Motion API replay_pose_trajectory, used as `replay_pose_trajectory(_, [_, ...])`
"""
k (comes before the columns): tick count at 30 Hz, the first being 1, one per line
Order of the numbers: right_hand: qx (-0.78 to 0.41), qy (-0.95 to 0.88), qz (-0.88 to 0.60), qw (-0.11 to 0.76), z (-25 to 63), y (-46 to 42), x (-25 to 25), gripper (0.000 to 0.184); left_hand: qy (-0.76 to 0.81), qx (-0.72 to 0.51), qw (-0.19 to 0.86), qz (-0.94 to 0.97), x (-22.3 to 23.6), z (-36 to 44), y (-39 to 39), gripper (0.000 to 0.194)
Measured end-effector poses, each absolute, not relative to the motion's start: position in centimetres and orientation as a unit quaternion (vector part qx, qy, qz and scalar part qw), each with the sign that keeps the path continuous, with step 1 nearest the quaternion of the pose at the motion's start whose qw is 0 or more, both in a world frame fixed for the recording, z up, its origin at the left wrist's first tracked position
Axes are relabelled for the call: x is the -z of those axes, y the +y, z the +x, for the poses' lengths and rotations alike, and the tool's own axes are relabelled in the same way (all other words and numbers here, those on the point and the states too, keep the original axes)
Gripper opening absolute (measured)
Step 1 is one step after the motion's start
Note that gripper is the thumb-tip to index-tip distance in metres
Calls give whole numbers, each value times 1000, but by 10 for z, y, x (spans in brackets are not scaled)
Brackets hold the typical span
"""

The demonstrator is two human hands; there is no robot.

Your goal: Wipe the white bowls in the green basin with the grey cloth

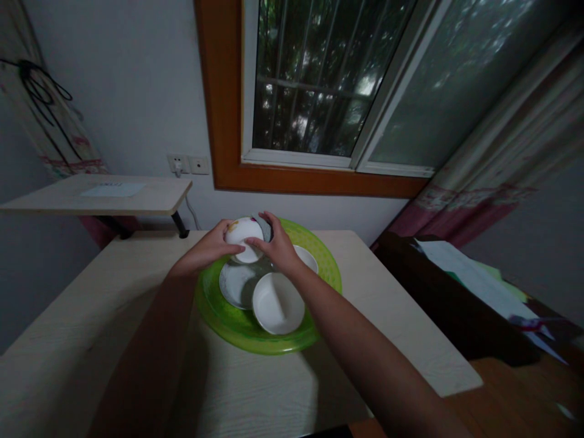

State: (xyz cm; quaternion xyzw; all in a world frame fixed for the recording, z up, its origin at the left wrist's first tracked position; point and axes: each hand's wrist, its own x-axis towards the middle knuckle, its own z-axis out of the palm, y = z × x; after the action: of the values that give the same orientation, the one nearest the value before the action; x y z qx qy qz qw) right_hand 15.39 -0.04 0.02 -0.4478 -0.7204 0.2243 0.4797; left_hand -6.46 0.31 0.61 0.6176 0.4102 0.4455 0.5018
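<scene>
A small white bowl (pixel 245 234) with a coloured flower pattern is held up over the far left of a green basin (pixel 269 347). My left hand (pixel 219 240) grips the bowl from its left side, thumb across the front. On the right side, my right hand (pixel 276 242) has its thumb against the same bowl and its fingers curved up behind. Between the right fingers and the bowl shows a speckled grey piece (pixel 266 229), whose kind I cannot make out. Inside the basin are a white bowl (pixel 278 304), a shallow dish (pixel 235 286) and another white bowl (pixel 308 258), partly hidden by my right wrist.
The basin stands on a pale wooden table (pixel 255 389). A raised shelf (pixel 104 194) with a paper on it is at the left. Behind are a wall socket (pixel 177 163) and a window (pixel 314 91). Papers and scissors (pixel 531 322) lie on a dark surface at right.
</scene>
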Motion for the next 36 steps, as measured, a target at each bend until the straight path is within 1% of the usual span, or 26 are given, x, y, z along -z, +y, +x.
replay_pose_trajectory(4, [-189,-736,-451,468,151,-3,2,61,426,-456,473,621,-5,-65,5,65])
replay_pose_trajectory(6, [-160,-758,-439,455,150,-4,2,53,429,-470,462,618,-6,-64,6,63])
replay_pose_trajectory(14, [-72,-872,-341,343,145,-18,-9,49,442,-463,419,644,-4,-64,6,54])
replay_pose_trajectory(17, [-44,-889,-332,312,140,-24,-13,47,446,-459,405,652,-4,-65,6,51])
replay_pose_trajectory(20, [-51,-873,-358,327,139,-22,-12,49,446,-466,413,642,-6,-64,4,53])
replay_pose_trajectory(23, [-91,-829,-404,375,143,-12,-5,51,447,-465,418,639,-8,-64,3,58])
replay_pose_trajectory(27, [-134,-783,-446,412,151,1,4,52,481,-419,386,666,-11,-65,3,61])
replay_pose_trajectory(30, [-126,-792,-436,408,152,0,5,52,495,-389,359,689,-13,-64,2,61])
replay_pose_trajectory(36, [-60,-863,-355,355,140,-18,-7,49,478,-372,323,727,-13,-59,0,49])
